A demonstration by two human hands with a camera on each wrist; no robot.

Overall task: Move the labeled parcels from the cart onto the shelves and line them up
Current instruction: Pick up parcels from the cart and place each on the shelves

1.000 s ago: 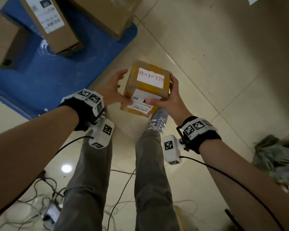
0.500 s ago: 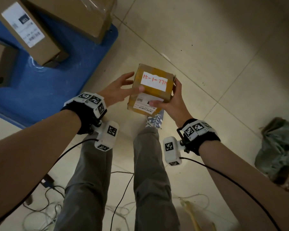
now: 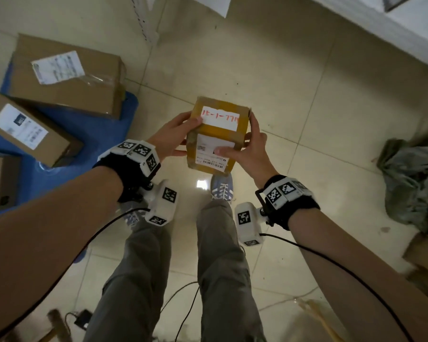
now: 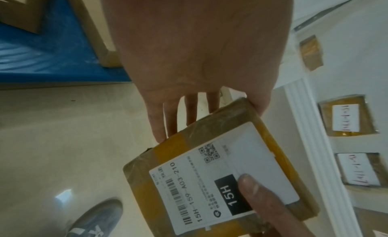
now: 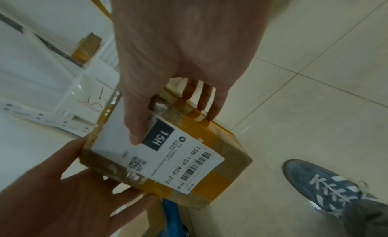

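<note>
A small yellow-taped parcel (image 3: 217, 134) with a handwritten red label on top and a printed "15H" label (image 4: 210, 182) hangs above the tiled floor between both hands. My left hand (image 3: 174, 137) holds its left side, thumb on the top edge and fingers (image 4: 168, 121) running down behind it. My right hand (image 3: 247, 149) grips the right side, its thumb (image 5: 136, 124) pressed on the printed label. The blue cart (image 3: 50, 186) at the left carries a big box (image 3: 67, 77), a long labeled box (image 3: 28, 132) and one more. White shelves (image 4: 304, 107) hold labeled parcels (image 4: 346, 117).
My legs and grey-blue shoes (image 3: 221, 188) stand below the parcel. Black cables (image 3: 183, 304) trail across the floor near my feet. A crumpled grey bag (image 3: 410, 178) and some cardboard (image 3: 425, 262) lie at the right. The shelf's white edge (image 3: 380, 25) crosses the top right corner.
The view has swung away from the cart, which now sits further left. My left hand, at first spread beside the parcel, has closed onto its side. The parcel has come up slightly.
</note>
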